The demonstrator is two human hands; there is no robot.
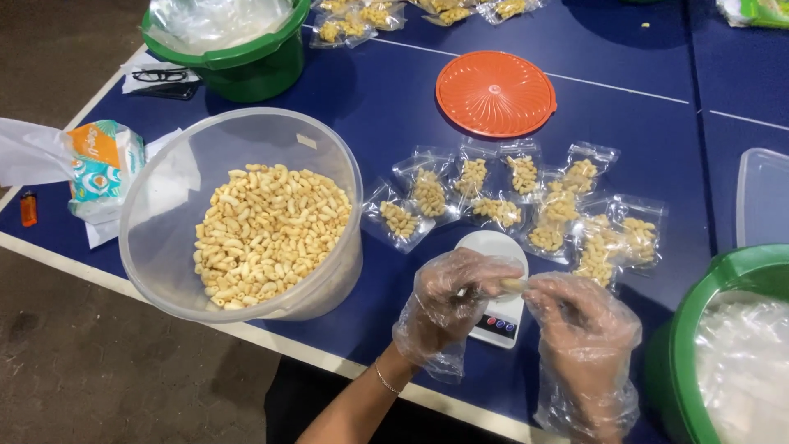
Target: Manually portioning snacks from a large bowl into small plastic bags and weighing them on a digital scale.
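Observation:
Both my hands wear loose clear plastic gloves and meet above a small white kitchen scale (pixel 496 248). My left hand (pixel 450 302) and my right hand (pixel 578 316) pinch between them a small clear bag (pixel 511 285) with a pale snack piece in it. To the left stands a big clear plastic tub (pixel 156 247) partly filled with pale yellow puffed snack pieces (pixel 267 234). Beyond the scale lie several small sealed bags of the same snack (pixel 526 205) on the blue table (pixel 386 99).
An orange round lid (pixel 496 93) lies at the back. One green bucket lined with plastic (pixel 230 57) stands back left, another (pixel 699 329) at my right. A tissue pack (pixel 103 164), an orange lighter (pixel 29 208), glasses (pixel 160 76) and a clear container lid (pixel 760 197) are nearby.

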